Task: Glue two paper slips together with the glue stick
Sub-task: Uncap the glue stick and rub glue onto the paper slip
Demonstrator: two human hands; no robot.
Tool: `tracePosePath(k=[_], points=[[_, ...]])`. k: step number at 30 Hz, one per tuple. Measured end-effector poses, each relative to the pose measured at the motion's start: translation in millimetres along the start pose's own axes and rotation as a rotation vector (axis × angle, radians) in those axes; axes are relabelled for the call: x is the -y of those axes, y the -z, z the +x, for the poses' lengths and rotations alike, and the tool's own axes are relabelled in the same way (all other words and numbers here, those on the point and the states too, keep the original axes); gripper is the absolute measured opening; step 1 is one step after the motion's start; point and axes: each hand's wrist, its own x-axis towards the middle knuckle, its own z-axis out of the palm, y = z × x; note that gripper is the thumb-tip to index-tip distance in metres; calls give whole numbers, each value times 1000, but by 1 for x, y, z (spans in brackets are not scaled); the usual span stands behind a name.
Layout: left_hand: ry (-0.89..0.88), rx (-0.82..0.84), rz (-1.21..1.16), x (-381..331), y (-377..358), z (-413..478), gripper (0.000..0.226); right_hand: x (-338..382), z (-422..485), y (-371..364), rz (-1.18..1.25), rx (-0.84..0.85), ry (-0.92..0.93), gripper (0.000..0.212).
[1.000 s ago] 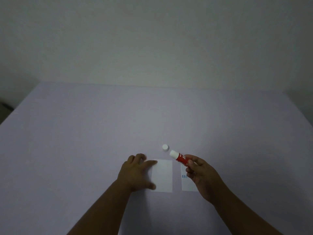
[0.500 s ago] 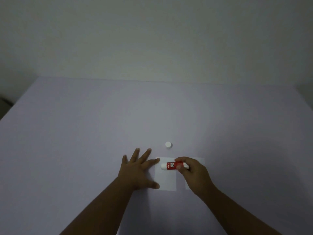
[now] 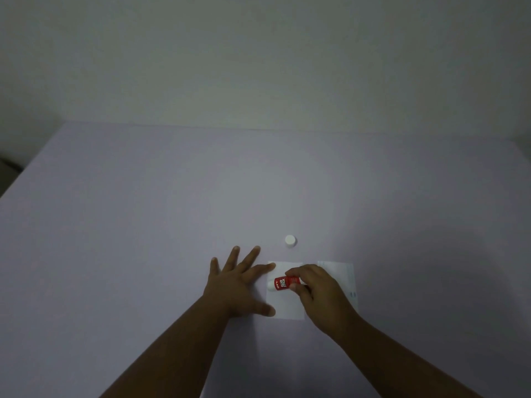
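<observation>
Right hand (image 3: 321,294) grips the glue stick (image 3: 284,283) (tip on the left slip (image 3: 287,307)), left hand (image 3: 238,285) splayed flat beside

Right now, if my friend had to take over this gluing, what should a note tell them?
Left hand: spread flat on the table, with a fingertip and the thumb on the left edge of the left paper slip, pinning it.
Right hand: its fingers hold the red glue stick, white tip pointing left over that slip.
The other slip lies beside it on the right, partly hidden by the hand.
The cap is off, farther back on the table.
Done: stick uncapped, slip steadied.
Left: spread glue, press the slips together, recap.
</observation>
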Motion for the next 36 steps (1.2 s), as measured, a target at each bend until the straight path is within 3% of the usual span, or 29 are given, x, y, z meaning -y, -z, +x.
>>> tracePosePath(k=[9, 19, 29, 36], points=[[10, 0, -17, 2, 0, 1, 105, -2, 15, 9, -16, -145, -60, 20], [4, 21, 2, 0, 4, -1, 104, -3, -16, 11, -37, 69, 12, 19], [1, 41, -1, 0, 8, -2, 102, -2, 15, 28, -109, -140, -38, 21], [6, 42, -6, -1, 8, -2, 103, -8, -11, 28, -80, -12, 10, 19]])
